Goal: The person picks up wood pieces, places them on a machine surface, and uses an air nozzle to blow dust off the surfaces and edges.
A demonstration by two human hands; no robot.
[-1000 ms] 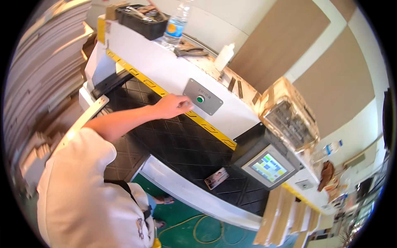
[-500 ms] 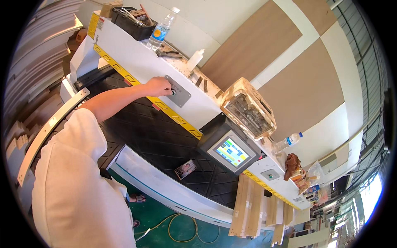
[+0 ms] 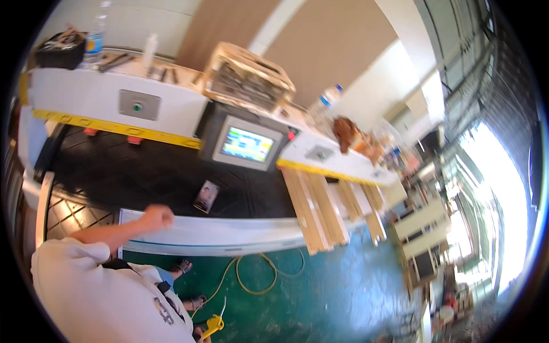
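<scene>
Currently, the left hand (image 3: 157, 218) is over the white rail (image 3: 234, 230), too blurred to tell whether its fingers are curled or spread. At the lower edge, the right hand (image 3: 199, 332) wraps its fingers around a yellow air gun (image 3: 214, 326). A phone (image 3: 206, 196) lies on the black bed (image 3: 251, 193).

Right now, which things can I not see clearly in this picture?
All in the head view:
Left hand: blurred, so I cannot tell if its fingers are open.
Right hand, at the yellow tool: mostly cut off by the lower edge; its grip is unclear.
Screen: its text is too blurred to read.
Black box: contents too small and blurred to name.
</scene>
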